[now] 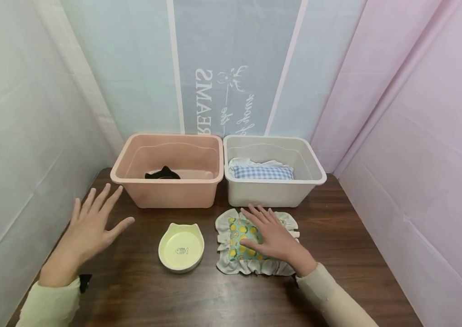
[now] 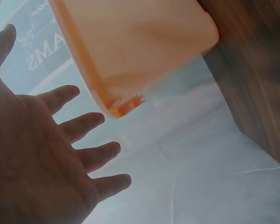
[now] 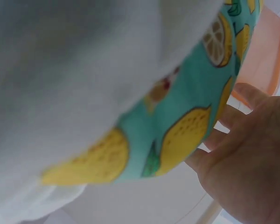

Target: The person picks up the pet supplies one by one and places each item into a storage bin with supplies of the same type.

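In the head view, my left hand (image 1: 90,222) hovers left of the pink bin with fingers spread, and the left wrist view shows its bare palm (image 2: 37,154) near the bin's corner. My right hand (image 1: 273,234) is held over a small lemon-print pillow (image 1: 236,238) with a white ruffled edge, its fingers extended and holding nothing. In the right wrist view, the pillow's lemon fabric (image 3: 177,135) hides part of the fingers; whether they touch it I cannot tell. Between the hands sits a pale yellow cat-eared dish (image 1: 181,247) with a fish-bone drawing.
Behind, side by side, stand a pink bin (image 1: 169,195) with a black eared item (image 1: 163,173) inside and a white bin (image 1: 265,195) holding a blue checked pillow (image 1: 263,172). Fabric walls (image 1: 431,181) enclose the dark wooden table (image 1: 141,295) at the sides and back.
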`<state>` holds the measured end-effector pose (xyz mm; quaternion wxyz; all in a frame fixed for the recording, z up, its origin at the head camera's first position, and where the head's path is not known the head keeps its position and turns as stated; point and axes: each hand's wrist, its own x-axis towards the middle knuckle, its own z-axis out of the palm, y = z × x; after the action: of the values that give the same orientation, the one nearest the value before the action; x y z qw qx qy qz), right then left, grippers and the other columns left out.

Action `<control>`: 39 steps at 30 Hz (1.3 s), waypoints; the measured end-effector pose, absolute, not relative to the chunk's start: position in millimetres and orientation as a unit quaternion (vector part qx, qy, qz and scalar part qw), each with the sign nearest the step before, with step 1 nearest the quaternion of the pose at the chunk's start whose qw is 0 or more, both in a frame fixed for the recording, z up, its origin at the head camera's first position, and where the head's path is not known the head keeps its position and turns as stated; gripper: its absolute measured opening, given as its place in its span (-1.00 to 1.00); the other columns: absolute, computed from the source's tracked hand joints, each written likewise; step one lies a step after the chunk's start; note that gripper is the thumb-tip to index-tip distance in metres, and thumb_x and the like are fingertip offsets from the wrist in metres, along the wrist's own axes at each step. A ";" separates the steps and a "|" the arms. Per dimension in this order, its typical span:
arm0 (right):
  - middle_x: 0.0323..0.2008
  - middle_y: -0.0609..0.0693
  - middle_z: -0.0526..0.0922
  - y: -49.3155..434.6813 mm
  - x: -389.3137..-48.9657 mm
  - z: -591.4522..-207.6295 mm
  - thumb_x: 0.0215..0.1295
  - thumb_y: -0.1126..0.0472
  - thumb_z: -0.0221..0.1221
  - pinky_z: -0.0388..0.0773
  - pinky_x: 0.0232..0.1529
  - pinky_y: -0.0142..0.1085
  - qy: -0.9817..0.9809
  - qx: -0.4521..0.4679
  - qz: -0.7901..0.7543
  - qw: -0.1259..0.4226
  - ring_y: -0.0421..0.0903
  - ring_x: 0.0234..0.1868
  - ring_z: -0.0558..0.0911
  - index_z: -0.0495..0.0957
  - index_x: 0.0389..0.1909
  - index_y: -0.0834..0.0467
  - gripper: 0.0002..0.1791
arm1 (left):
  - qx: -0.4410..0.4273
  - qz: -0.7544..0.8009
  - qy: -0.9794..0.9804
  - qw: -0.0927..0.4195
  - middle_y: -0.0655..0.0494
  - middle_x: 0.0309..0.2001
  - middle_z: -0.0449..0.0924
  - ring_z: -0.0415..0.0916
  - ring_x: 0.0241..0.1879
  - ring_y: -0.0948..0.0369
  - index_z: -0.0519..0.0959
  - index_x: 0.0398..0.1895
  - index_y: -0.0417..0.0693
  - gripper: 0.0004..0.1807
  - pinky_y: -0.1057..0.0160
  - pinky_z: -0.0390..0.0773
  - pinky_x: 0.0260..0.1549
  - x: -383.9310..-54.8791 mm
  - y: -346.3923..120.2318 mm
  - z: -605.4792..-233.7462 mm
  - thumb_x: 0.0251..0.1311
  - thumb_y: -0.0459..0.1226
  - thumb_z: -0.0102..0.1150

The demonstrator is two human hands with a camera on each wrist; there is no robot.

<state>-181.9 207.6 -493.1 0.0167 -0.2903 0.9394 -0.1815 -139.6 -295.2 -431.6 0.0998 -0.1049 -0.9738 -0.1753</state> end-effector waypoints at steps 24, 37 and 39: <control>0.69 0.10 0.18 181.8 -185.9 -485.6 0.46 -0.45 0.17 0.18 0.60 0.24 0.922 -0.333 -0.196 0.009 0.22 0.69 0.16 0.16 0.73 -0.05 -0.01 | -0.117 -0.156 -0.977 0.087 -0.31 0.73 -0.15 -0.33 0.68 -0.40 -0.18 0.81 0.15 0.05 -0.43 -0.56 0.55 -167.3 -296.3 -408.9 0.51 0.30 0.09; 0.64 0.00 0.30 167.5 -187.8 -482.7 0.48 -0.43 0.16 0.29 0.57 0.14 0.916 -0.339 -0.210 0.036 0.09 0.64 0.29 0.22 0.70 -0.01 -0.05 | -0.123 -0.151 -0.978 0.079 -0.31 0.72 -0.08 -0.25 0.67 -0.40 -0.18 0.81 0.10 0.08 -0.44 -0.48 0.57 -183.4 -296.0 -404.9 0.49 0.31 0.10; 0.62 -0.02 0.34 164.5 -188.4 -482.7 0.48 -0.43 0.16 0.31 0.57 0.12 0.916 -0.340 -0.210 0.040 0.10 0.62 0.32 0.23 0.70 -0.01 -0.06 | -0.128 -0.148 -0.977 0.080 -0.30 0.72 -0.08 -0.23 0.67 -0.40 -0.14 0.80 0.05 0.08 -0.44 -0.46 0.57 -186.0 -296.0 -404.4 0.49 0.30 0.11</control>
<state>-188.4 164.5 -482.7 0.0401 -0.3403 0.9156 -0.2102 -186.0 -296.0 -404.4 0.0802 -0.1276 -0.9775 -0.1479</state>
